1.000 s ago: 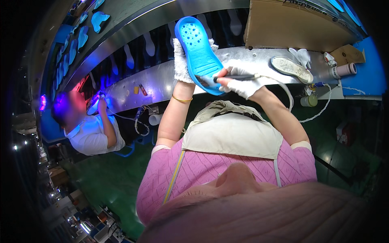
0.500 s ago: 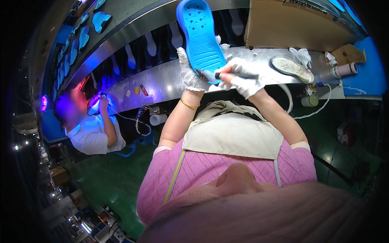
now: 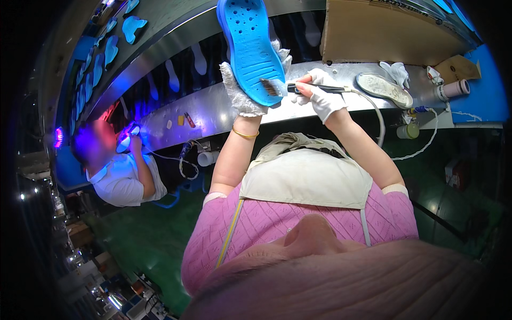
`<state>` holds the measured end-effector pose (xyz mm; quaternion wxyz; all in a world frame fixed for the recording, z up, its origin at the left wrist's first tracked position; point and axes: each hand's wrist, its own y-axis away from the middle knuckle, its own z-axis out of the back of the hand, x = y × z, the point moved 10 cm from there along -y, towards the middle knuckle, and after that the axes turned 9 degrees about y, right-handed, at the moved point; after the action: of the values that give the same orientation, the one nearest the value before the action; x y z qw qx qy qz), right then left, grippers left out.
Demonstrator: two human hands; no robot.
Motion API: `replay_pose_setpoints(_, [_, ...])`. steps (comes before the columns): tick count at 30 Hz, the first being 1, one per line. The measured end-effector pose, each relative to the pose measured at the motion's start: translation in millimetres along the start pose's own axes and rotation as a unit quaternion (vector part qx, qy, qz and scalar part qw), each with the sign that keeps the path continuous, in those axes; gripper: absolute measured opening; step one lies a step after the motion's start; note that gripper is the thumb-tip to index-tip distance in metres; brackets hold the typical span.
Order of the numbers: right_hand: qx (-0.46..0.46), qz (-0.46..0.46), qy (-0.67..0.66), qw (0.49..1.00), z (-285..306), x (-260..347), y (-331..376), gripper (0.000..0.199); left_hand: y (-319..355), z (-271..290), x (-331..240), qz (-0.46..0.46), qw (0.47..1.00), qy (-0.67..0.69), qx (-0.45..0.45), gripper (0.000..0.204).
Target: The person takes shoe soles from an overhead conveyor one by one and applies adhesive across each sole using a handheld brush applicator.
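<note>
A bright blue shoe sole [image 3: 252, 50], with small holes at its far end and ridges across the middle, is tilted above the bench. My left hand [image 3: 239, 95], in a white knit glove, grips it from beneath, thumb along the left edge and fingertips showing at the right. My right hand [image 3: 323, 97], its white glove leaving some fingertips bare, pinches a black-handled brush [image 3: 276, 87] joined to a pale hose. The dark-and-pale bristles lie over the near, rounded end of the sole, inside its rim, apparently touching it.
A whitish sole [image 3: 385, 90] and crumpled white cloth lie on the metal bench [image 3: 200, 109] to the right. Behind stands a cardboard sheet [image 3: 394, 34]. Several soles hang or lie along racks at the far left. A co-worker [image 3: 120, 170] sits at left.
The blue sole and my left hand have shifted a little left. My right hand has turned, and the brush bristles now show plainly on the sole's near end, farther inside the rim.
</note>
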<state>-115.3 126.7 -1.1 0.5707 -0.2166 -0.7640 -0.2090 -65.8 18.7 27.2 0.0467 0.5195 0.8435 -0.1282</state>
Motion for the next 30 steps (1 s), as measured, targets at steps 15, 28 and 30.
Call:
replay_pose_setpoints(15, [0.096,0.072,0.047,0.992,-21,23,11,0.018,-5,1,-4,0.117,0.992,-0.045,-0.018,0.086])
replay_pose_setpoints(28, [0.241,0.021,0.129,0.962,-44,7,6,0.014,-5,1,6,0.258,0.964,-0.031,-0.058,0.066])
replay_pose_setpoints(30, [0.319,-0.021,0.146,0.936,-51,8,14,0.012,-4,4,4,0.256,0.964,-0.038,-0.067,0.062])
